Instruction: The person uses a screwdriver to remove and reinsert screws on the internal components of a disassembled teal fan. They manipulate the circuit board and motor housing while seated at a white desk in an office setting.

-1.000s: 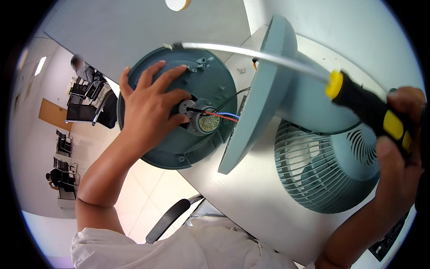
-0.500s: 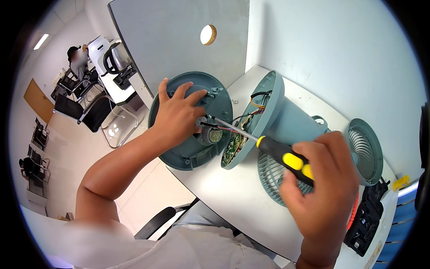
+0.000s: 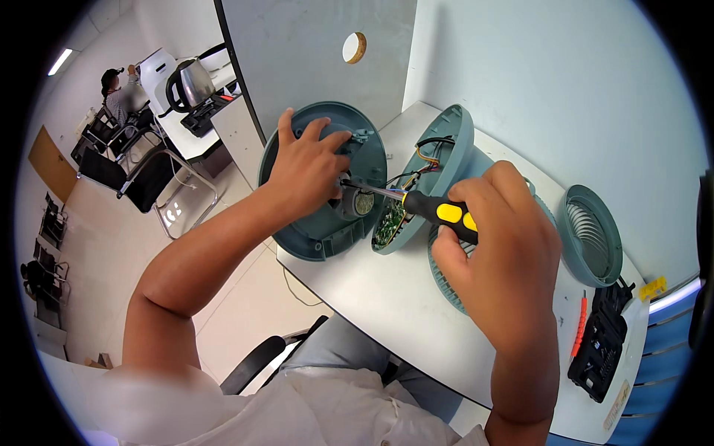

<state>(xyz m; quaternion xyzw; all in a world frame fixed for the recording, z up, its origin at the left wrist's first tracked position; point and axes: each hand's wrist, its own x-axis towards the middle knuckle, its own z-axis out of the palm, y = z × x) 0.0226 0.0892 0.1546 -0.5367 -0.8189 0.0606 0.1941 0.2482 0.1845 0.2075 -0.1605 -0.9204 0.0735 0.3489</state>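
My right hand (image 3: 506, 245) is closed round the black and yellow handle of a screwdriver (image 3: 446, 213). Its shaft points left, and the tip reaches the small motor area inside a round teal base cover (image 3: 320, 236). Against the inside of that cover lies my left hand (image 3: 309, 167), its upper fingers spread; the thumb side is close to the screwdriver tip and partly hidden. Thin wires run from the cover to a teal fan housing (image 3: 457, 160) standing beside it, with a green circuit board (image 3: 392, 223) showing inside.
A teal round grille (image 3: 591, 234) leans at the right of the white table (image 3: 387, 320). Near it lie a black tool case (image 3: 599, 346), an orange-red tool (image 3: 579, 327) and a yellow piece (image 3: 653, 288). Another person (image 3: 123, 100) sits far left near a kettle (image 3: 192, 85).
My right hand and the screwdriver have moved left and up, bringing the tip further into the cover. The whole view has shifted slightly. My left hand stays on the cover.
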